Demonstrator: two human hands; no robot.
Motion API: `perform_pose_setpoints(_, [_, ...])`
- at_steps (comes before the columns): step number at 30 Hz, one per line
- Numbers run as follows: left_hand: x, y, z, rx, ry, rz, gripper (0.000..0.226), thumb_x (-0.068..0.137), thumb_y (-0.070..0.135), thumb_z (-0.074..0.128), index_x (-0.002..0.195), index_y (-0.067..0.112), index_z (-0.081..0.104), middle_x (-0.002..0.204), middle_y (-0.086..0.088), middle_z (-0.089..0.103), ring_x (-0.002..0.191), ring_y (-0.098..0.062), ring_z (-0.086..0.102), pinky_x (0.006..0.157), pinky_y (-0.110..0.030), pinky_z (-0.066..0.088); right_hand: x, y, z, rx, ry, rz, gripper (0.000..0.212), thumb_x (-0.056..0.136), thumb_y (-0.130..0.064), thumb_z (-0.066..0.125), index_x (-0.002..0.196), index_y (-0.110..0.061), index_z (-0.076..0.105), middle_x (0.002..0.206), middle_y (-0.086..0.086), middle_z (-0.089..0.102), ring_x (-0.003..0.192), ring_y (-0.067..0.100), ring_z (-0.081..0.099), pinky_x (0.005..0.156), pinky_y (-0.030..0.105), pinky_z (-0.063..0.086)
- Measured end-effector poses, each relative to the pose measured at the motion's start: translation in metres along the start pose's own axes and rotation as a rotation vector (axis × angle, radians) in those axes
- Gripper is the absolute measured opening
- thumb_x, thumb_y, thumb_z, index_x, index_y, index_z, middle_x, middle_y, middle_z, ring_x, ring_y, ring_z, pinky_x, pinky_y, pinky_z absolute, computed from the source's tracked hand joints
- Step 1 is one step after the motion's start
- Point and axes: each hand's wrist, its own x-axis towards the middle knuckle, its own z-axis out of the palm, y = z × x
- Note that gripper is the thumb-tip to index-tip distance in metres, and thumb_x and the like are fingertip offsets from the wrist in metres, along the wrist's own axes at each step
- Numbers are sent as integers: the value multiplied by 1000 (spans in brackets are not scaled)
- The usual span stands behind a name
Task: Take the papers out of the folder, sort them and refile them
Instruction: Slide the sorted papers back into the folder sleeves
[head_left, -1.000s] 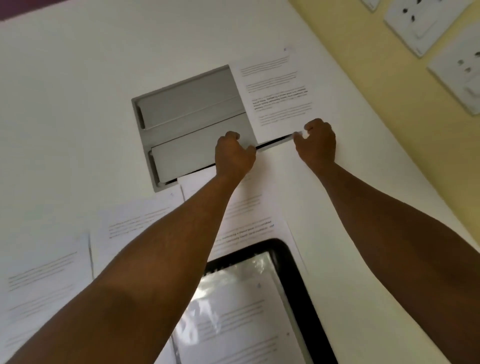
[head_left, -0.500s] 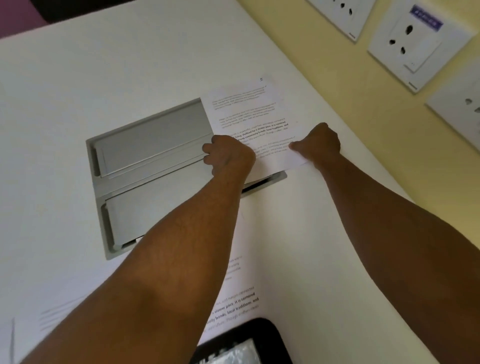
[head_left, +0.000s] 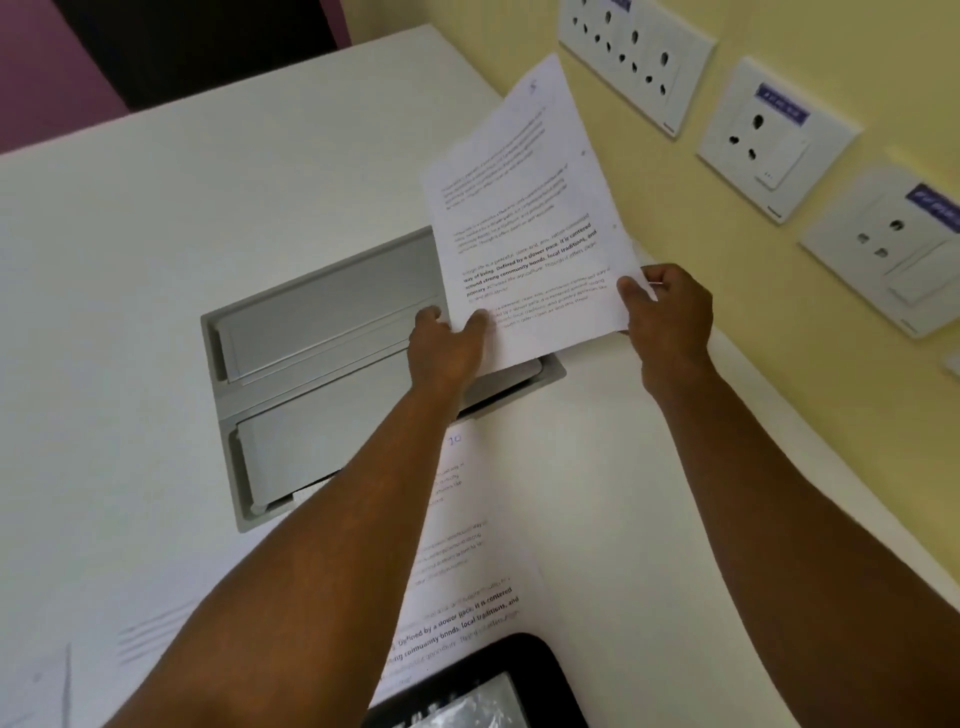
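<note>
My left hand (head_left: 445, 347) and right hand (head_left: 670, 310) hold a printed sheet (head_left: 530, 228) raised over the white desk (head_left: 130, 291), just short of the yellow wall (head_left: 649, 218) and its socket plates (head_left: 636, 62) on my right. Beneath it lies the grey hatch (head_left: 322, 374) set in the desk. Near me, a page (head_left: 467, 561) and the black-edged folder (head_left: 524, 670) cover the desk; to the left, open surface.
</note>
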Motion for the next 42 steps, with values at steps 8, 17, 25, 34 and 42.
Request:
perform_pose_setpoints(8, [-108,-15,-94,-299,-87,-100,24,91,15,66,114,21,65,110,6,72,100,-18,68,93,-43,53,-128,1,-44,258,-176,211,10,91,-16,66,87,-25,64,95,-6,71,90,16,68,75,37,58])
perform_pose_setpoints(17, [-252,-90,-195,-322,-6,-206,23,94,14,61,115,24,65,109,0,71,102,-24,66,97,-47,50,-278,15,-73,195,-403,314,7,92,-24,65,89,-19,68,94,3,74,89,21,70,81,40,59])
perform_pose_setpoints(25, [-334,-175,-275,-449,65,-289,27,93,14,64,117,24,65,114,-4,70,105,-30,66,97,-53,49,-385,55,-126,-370,-503,105,11,92,-27,62,97,-19,66,90,0,72,78,16,67,74,29,55])
perform_pose_setpoints(34, [-397,-223,-329,-488,171,-278,24,94,11,60,116,22,64,113,-6,70,104,-28,66,98,-50,49,-495,131,-202,-889,-425,-63,54,81,-41,73,120,-10,53,113,9,54,104,22,51,80,30,48])
perform_pose_setpoints(42, [-436,-249,-356,-470,172,-263,19,94,13,61,110,25,63,106,-2,69,102,-30,64,96,-52,49,-518,137,-216,-924,-337,-61,35,85,-35,71,106,-12,55,101,6,60,89,18,58,72,30,53])
